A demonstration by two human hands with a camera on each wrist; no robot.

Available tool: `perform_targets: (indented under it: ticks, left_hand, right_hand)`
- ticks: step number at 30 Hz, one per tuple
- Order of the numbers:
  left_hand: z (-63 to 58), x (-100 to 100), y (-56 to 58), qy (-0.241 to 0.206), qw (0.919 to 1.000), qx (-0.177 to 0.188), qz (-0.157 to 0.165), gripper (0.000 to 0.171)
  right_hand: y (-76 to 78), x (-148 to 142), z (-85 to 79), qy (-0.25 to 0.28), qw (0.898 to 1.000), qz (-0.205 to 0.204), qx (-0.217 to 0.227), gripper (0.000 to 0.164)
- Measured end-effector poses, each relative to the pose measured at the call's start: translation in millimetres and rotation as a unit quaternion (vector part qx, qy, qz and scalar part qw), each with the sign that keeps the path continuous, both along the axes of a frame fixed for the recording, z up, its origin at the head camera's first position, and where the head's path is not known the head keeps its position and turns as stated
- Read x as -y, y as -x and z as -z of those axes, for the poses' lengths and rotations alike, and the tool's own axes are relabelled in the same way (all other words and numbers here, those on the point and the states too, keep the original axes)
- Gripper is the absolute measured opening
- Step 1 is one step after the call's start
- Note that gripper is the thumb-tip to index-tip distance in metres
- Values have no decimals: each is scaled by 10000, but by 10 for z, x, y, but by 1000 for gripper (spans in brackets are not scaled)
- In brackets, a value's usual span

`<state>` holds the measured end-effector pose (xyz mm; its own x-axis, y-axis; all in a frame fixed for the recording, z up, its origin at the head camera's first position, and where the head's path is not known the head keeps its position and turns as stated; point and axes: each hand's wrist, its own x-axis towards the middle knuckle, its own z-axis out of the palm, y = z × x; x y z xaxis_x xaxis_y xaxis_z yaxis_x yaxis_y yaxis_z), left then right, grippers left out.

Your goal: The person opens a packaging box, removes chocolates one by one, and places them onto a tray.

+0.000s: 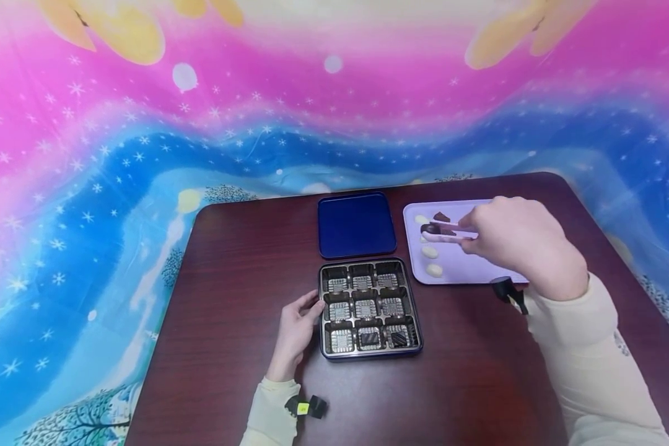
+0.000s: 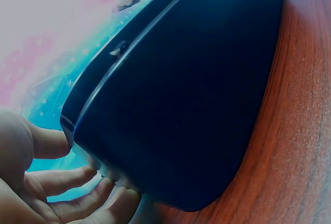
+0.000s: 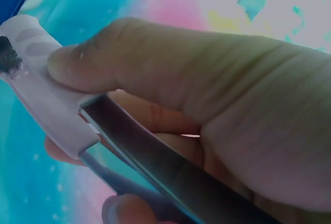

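My right hand holds a pair of tongs with pale lilac tips and metal arms over the lilac tray. Between the tips is a dark brown piece that looks like chocolate. In the right wrist view, the thumb presses one tong arm from above and fingers wrap beneath. My left hand grips the left side of a dark blue square tin, thumb at its rim, fingers against the wall. The tin's insert has several compartments; striped dark chocolates lie in the front middle and front right ones.
Several cream-coloured oval pieces line the tray's left side, with a dark chunk near the back. Behind the tin lies a flat blue lid. All stand on a dark red-brown table against a colourful cloth backdrop.
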<state>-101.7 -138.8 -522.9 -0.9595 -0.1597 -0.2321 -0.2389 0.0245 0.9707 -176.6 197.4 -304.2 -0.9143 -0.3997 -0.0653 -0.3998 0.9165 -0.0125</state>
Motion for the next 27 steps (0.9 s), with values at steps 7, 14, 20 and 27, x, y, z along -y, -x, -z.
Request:
perform_targets:
  ticks: [7,14,20,27]
  left_hand:
    - [-2,-3,2,-3,10000,11,-14,43]
    - [6,-5,-8,5,10000,-14,53,43]
    - [5,1,-15,-38,9999,-38,84,43]
    - [-7,3,-12,-28,10000,-43,61,42]
  right_hand:
    - [248,-221,169,3,9982,425,431,15]
    - [441,-391,447,-23,9931,683,953,13]
    - [534,-456,650,-26,9901,761,1182,19]
    - [593,-479,776,30,9901,752,1186,27]
